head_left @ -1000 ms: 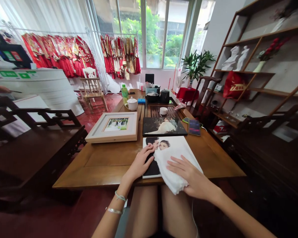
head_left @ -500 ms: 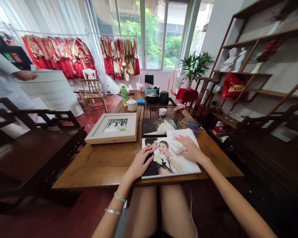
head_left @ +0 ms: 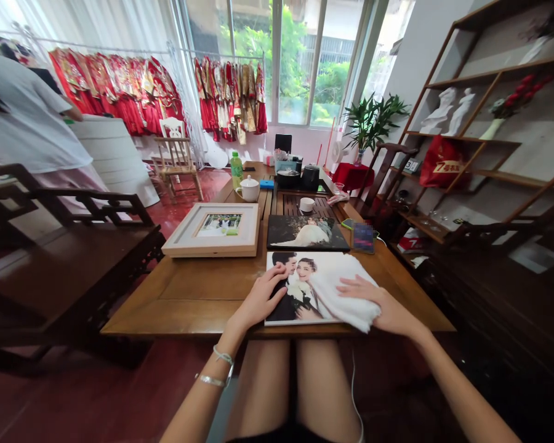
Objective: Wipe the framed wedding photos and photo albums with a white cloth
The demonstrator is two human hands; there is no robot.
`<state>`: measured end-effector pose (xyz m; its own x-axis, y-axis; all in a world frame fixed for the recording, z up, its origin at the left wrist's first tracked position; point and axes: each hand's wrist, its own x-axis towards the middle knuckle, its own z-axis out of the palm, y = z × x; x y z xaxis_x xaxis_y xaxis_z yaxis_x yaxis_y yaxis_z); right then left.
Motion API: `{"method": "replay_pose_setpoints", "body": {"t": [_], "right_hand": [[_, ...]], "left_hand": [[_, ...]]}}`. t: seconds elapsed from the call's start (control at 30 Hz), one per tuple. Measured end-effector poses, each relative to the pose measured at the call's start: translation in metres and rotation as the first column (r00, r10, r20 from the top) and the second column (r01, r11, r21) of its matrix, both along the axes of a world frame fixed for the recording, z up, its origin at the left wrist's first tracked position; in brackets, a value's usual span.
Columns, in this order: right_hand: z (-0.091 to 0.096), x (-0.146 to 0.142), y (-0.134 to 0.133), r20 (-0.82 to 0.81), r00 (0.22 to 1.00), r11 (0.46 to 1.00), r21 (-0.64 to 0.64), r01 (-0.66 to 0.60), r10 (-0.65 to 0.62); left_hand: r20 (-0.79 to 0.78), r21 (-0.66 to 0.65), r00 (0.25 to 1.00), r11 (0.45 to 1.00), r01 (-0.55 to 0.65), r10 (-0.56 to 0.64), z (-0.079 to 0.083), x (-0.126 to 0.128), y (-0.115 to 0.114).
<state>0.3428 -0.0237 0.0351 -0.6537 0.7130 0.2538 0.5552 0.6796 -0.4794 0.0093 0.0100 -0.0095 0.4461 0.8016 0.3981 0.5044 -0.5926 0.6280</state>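
Observation:
A large wedding photo print [head_left: 300, 289] lies flat at the near edge of the wooden table [head_left: 198, 298]. My left hand [head_left: 258, 301] rests on its left edge with fingers spread flat, holding it down. My right hand [head_left: 381, 304] presses a white cloth [head_left: 341, 289] against the right half of the print, fingers stretched out over the cloth. The cloth covers the print's right side and near right corner.
Behind the print lie a dark wedding photo [head_left: 307, 232], a wood-framed picture [head_left: 215, 229] and a phone [head_left: 362, 237]. A teapot [head_left: 248, 189], cup [head_left: 307, 204] and tea tray stand farther back. A person in white [head_left: 32, 132] stands left. Wooden chairs flank the table; shelves stand right.
My right hand has drawn the cloth from the print's far right corner back toward the near right side. My left hand stays put. The person at left has stepped closer.

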Motion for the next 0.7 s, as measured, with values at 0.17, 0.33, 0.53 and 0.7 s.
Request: {"method": "replay_pose_setpoints", "body": {"t": [0.17, 0.33, 0.53, 0.7], "right_hand": [[-0.001, -0.011, 0.069, -0.029, 0.986, 0.987, -0.012, 0.162, -0.163], [-0.004, -0.033, 0.093, -0.028, 0.954, 0.953, 0.037, 0.299, -0.298], [-0.014, -0.041, 0.037, 0.044, 0.951, 0.947, 0.113, 0.300, -0.307], [-0.015, -0.033, -0.044, 0.112, 0.967, 0.968, 0.134, 0.213, -0.228]], "left_hand": [[0.005, 0.010, 1.000, 1.000, 0.000, 0.000, 0.001, 0.000, 0.000], [-0.004, -0.007, 1.000, 1.000, -0.009, 0.009, 0.002, 0.000, -0.002], [-0.029, -0.015, 0.998, 0.998, -0.061, 0.061, 0.004, 0.003, -0.005], [-0.034, -0.011, 0.997, 0.998, -0.068, 0.068, 0.004, 0.003, -0.005]]}}
